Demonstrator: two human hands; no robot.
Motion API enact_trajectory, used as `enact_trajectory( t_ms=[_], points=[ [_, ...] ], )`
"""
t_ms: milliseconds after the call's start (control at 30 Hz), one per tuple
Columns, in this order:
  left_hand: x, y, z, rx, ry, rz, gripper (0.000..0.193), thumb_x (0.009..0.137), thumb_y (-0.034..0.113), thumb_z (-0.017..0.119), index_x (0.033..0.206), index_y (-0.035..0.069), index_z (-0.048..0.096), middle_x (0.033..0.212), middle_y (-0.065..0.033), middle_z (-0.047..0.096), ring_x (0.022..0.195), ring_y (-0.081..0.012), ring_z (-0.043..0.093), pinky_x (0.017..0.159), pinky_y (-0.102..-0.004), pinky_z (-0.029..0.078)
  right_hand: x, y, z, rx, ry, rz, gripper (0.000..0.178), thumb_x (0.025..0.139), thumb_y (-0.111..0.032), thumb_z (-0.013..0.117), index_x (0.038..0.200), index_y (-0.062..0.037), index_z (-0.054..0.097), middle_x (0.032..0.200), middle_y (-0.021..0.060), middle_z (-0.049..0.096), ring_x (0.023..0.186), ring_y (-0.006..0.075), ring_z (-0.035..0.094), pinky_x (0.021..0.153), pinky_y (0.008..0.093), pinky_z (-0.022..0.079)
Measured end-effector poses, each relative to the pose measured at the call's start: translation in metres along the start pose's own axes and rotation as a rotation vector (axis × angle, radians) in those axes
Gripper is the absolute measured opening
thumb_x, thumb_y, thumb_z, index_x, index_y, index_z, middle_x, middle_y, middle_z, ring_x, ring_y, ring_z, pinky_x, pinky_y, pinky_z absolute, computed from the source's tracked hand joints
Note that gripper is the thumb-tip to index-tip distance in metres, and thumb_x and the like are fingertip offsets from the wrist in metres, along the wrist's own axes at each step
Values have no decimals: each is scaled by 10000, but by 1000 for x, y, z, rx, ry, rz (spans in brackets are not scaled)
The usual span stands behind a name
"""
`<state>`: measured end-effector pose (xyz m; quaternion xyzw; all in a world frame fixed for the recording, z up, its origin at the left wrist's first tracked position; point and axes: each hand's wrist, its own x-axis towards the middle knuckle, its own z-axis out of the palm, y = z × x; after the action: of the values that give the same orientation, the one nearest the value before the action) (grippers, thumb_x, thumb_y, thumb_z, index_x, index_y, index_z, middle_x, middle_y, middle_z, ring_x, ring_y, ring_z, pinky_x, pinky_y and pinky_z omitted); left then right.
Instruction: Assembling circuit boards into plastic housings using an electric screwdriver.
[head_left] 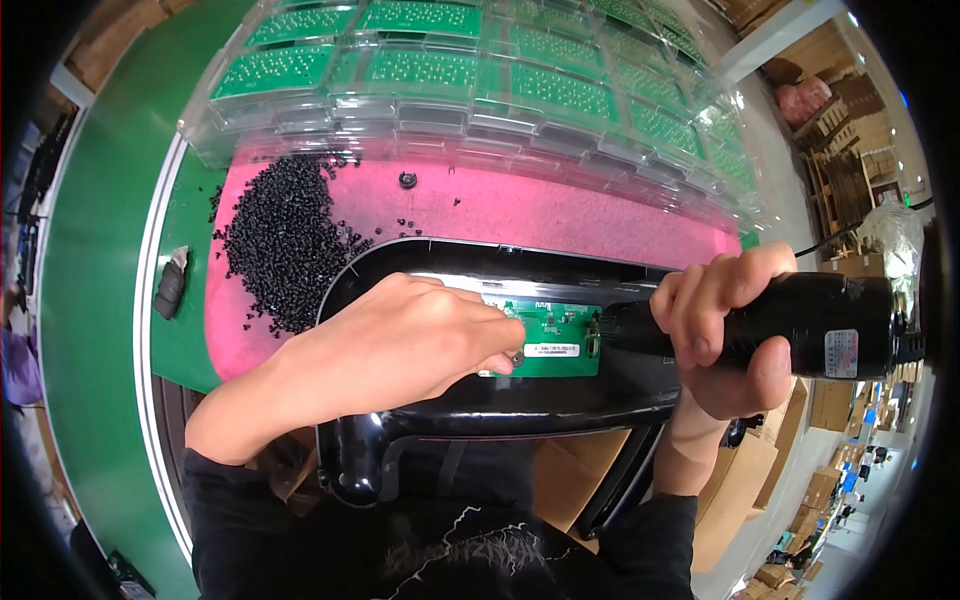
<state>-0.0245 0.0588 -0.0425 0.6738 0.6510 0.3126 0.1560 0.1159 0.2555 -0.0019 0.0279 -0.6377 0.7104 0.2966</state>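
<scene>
A green circuit board (566, 364) with a white label lies inside a glossy black plastic housing (480, 412). My left hand (425, 335) is over the board's left part, its fingers pinched together. A small dark round bit shows at the fingertips, too small to name. My right hand (725, 330) is wrapped round a black electric screwdriver (810, 320), which is held level. Its narrow front end points left and reaches the board's right edge; I cannot tell whether its tip touches a screw.
A heap of small black screws (285, 235) lies on a pink mat (600, 235). Behind stand clear plastic trays (440, 118) holding several green boards. One black ring-shaped part (407, 180) is on the mat. A dark lump (172, 284) sits left, and cardboard boxes (735, 500) stand lower right.
</scene>
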Motion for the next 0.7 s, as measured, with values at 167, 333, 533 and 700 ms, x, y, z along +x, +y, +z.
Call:
enact_trajectory(
  t_ms=[167,333,533,700],
  points=[
    [-1,4,-7,0,-71,-120,190,861,244,663,969,90,694,843,-68,716,722,-267,686,609,-367,536,-3,0,6,-54,-6,27,460,826,-452,675,982,-86,444,591,-24,478,442,83,409,487,256,347],
    [-1,5,-4,16,-67,-111,203,871,262,656,970,88,689,845,-75,713,727,-275,683,606,-356,534,-4,2,21,-143,94,-29,475,837,-490,636,998,-86,447,583,-36,449,454,84,406,498,257,352],
    [-3,2,4,5,35,-2,212,892,268,650,938,62,635,838,-67,681,736,-259,669,596,-354,525,-12,-19,20,289,-31,-195,355,903,-380,625,988,-96,429,620,-18,500,476,90,457,560,269,385],
    [-1,1,4,-94,222,208,212,851,219,695,907,37,603,801,-70,633,722,-259,638,588,-362,514,-11,-32,41,428,-50,-270,344,878,-337,655,959,-96,423,613,-20,505,468,76,487,552,241,415]
  ],
)
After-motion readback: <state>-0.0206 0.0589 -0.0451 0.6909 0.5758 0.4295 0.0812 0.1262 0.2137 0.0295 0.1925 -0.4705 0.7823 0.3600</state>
